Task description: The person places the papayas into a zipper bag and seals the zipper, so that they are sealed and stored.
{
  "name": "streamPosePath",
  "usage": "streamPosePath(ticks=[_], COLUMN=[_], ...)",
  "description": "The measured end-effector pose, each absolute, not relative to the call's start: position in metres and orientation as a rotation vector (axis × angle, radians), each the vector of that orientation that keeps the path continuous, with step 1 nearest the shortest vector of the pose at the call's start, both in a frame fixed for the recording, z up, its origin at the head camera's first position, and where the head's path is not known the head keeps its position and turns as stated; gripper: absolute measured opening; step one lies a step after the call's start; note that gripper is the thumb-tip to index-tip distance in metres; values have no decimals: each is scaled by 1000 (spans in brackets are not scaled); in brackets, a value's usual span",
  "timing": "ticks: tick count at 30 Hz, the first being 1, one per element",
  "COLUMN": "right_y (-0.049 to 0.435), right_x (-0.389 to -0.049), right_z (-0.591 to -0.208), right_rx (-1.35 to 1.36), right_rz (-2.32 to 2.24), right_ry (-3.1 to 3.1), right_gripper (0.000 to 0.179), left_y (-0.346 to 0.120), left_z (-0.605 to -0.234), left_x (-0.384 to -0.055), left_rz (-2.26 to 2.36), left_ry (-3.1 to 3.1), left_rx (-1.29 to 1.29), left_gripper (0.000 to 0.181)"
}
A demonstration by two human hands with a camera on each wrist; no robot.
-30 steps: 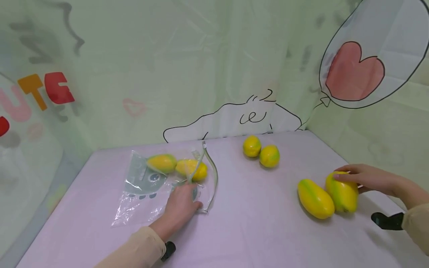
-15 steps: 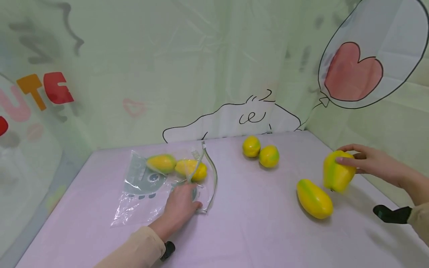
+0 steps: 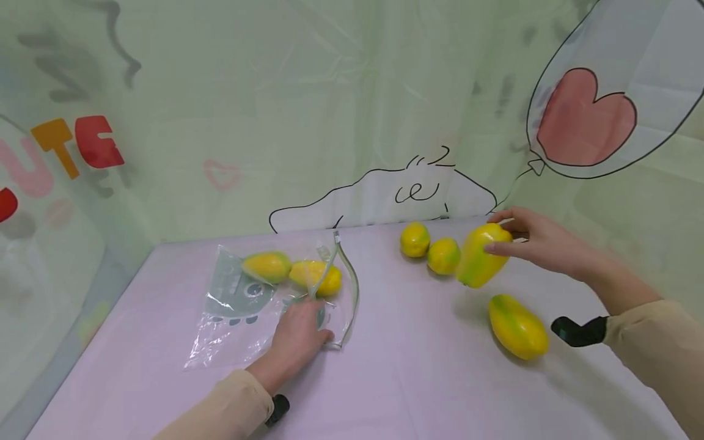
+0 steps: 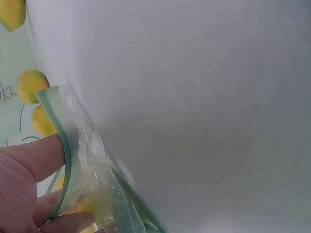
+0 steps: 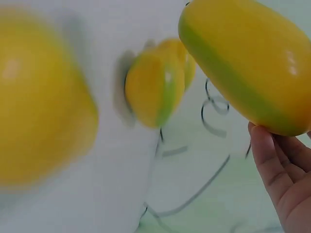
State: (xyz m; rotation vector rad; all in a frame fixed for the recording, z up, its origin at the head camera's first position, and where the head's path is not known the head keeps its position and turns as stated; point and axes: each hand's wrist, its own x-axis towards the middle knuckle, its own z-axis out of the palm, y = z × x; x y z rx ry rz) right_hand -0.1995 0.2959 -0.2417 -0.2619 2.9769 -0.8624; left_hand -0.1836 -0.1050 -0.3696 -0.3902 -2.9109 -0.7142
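my right hand [image 3: 550, 244] grasped a yellow-green fruit [image 3: 480, 260] aloft, right of centre; my left hand [image 3: 297, 333] pinched the clear bag [image 3: 236, 342], lower left of centre, though glossy film hid which layer. two fruits [image 3: 266, 267] lay inside; a long fruit [image 3: 518, 327] rested lower right. this seemed the carrying step; next likely called for a leftward reach and a spread bag.

Yellow fruit [image 3: 477, 260] — streaked green, clear bag [image 3: 220, 336] — grey-printed, lilac tabletop [image 3: 396, 379], red heart [image 3: 585, 125]
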Motion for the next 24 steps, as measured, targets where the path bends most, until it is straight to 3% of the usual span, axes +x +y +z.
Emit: streamPosePath(ticks=[12,24], right_y=[178,147], right_x=[-228,-236], right_z=[-290,-325], right_rx=[-439,-313], right_rz=[-994,-1077], right_ry=[2786,2744], right_gripper=[59,56], left_y=[-109,-106], left_z=[-367,-364], left_x=[-182,-180], left_rz=[-660,-604], left_ry=[-2914,-2894], left_rx=[-409,-399], left_gripper=[49,42])
